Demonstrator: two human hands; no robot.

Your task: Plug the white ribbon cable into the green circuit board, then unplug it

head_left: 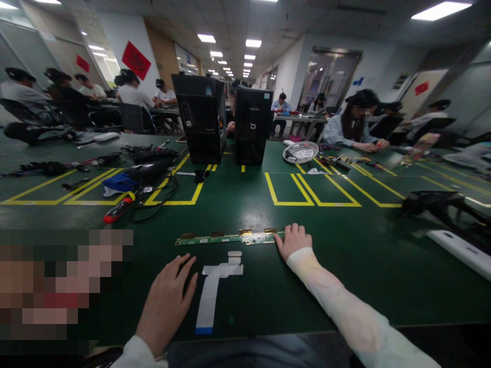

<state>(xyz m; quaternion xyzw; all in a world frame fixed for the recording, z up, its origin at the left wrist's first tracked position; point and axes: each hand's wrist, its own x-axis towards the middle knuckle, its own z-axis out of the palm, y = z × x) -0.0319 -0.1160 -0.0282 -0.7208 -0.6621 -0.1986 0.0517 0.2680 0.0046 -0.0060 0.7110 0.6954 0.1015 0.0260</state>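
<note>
A long narrow green circuit board (pixel 226 238) with gold connectors lies across the green table in front of me. My right hand (pixel 292 240) rests on its right end, fingers curled over the board's edge. My left hand (pixel 166 301) lies flat on the table, fingers stretched out and holding nothing. Just right of that hand lies a white flat ribbon cable (pixel 212 291) with a blue end, close to the fingertips but apart from them.
Two black computer towers (pixel 202 117) stand at the table's far middle. A red-handled screwdriver (pixel 118 209), black cables (pixel 153 197) and a blue cloth lie far left. A white fan grille (pixel 300 152) sits far right. A white panel (pixel 460 250) lies at right. Seated people work around.
</note>
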